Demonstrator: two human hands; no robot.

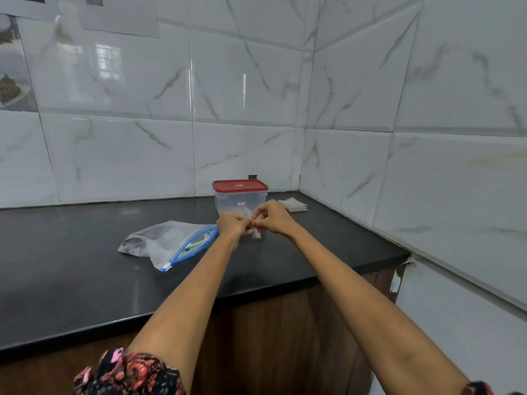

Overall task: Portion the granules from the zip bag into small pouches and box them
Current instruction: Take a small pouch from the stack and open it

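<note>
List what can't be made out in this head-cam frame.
- Small pouch: mostly hidden by the grip of the left hand and right hand; filled or sealed, cannot tell.
- Box: contents unclear through the cloudy wall; label too small to read.
- Zip bag: granules not discernible; print too small.
- Spare pouches: count blurred.
- Wall papers: cut off by the top edge.

Black counter (85, 280) meets marble-tiled wall (242, 81).

Bare forearms; short sleeves (128, 372), black with pink-red floral print.
</note>
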